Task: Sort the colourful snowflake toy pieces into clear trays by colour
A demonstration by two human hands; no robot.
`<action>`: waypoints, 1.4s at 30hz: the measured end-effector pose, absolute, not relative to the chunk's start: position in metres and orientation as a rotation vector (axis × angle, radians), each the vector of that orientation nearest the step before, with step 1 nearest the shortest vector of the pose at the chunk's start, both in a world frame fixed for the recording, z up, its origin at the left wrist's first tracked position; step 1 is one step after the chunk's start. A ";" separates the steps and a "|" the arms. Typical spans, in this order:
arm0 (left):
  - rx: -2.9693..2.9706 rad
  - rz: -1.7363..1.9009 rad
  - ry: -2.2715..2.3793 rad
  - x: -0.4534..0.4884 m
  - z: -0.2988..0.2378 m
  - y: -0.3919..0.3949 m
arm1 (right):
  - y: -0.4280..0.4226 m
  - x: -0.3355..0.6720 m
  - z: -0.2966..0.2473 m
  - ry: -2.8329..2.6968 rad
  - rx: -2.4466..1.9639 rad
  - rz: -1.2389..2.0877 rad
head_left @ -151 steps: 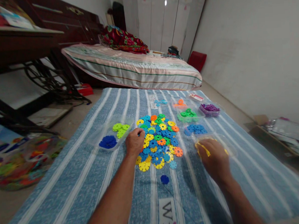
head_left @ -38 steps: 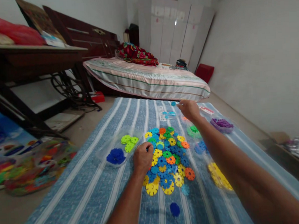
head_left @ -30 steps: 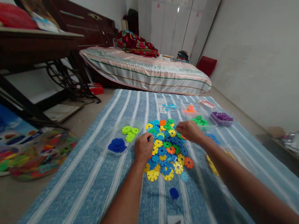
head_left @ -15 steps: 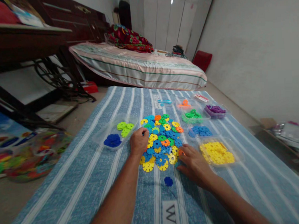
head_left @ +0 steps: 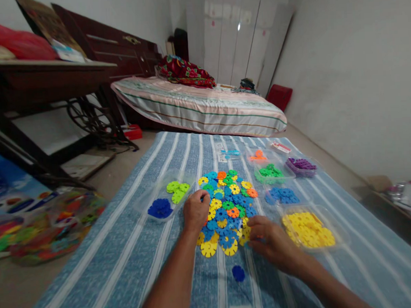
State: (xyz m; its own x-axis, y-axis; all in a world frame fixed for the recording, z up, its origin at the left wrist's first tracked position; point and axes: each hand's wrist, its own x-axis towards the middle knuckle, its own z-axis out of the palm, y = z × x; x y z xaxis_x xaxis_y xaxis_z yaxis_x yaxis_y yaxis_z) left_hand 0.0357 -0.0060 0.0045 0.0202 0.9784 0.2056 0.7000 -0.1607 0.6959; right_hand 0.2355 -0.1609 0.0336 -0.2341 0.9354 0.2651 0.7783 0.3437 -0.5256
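Note:
A pile of notched plastic snowflake discs (head_left: 227,205), in blue, yellow, green and orange, lies on the striped cloth. My left hand (head_left: 196,210) is closed at the pile's left edge; a small dark spot shows by its fingertips, and what it holds I cannot make out. At the right edge my right hand (head_left: 270,240) has fingers and thumb apart, touching or just above yellow discs. Beneath those fingers a bit of orange shows. One dark blue disc (head_left: 238,273) lies alone in front of the pile.
Left of the pile stands a clear tray (head_left: 141,201) with dark blue and lime discs. On the right are containers of yellow discs (head_left: 309,230), blue discs (head_left: 282,195), green discs (head_left: 269,172), purple discs (head_left: 300,165) and orange discs (head_left: 258,156). Light blue pieces (head_left: 230,153) lie behind.
The view has tilted up, so everything sits lower. My right hand's fingers have drawn up slightly from the pile's edge. My left hand stays closed by the left edge.

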 end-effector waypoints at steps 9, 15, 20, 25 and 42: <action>1.910 0.987 1.690 0.032 0.001 -0.005 | -0.001 0.260 0.112 -2.089 -1.654 -0.144; 1.896 0.969 1.689 0.033 0.001 -0.007 | 0.036 0.257 0.136 -1.880 -1.947 -0.515; 1.901 0.943 1.720 0.035 0.004 -0.008 | -0.024 0.234 0.086 -2.252 -1.819 -0.167; 1.898 0.912 1.747 0.037 0.008 -0.009 | -0.095 0.230 0.039 -2.208 -1.644 0.115; 1.914 0.922 1.735 0.039 0.007 -0.008 | -0.184 0.203 -0.015 -1.835 -1.508 -0.172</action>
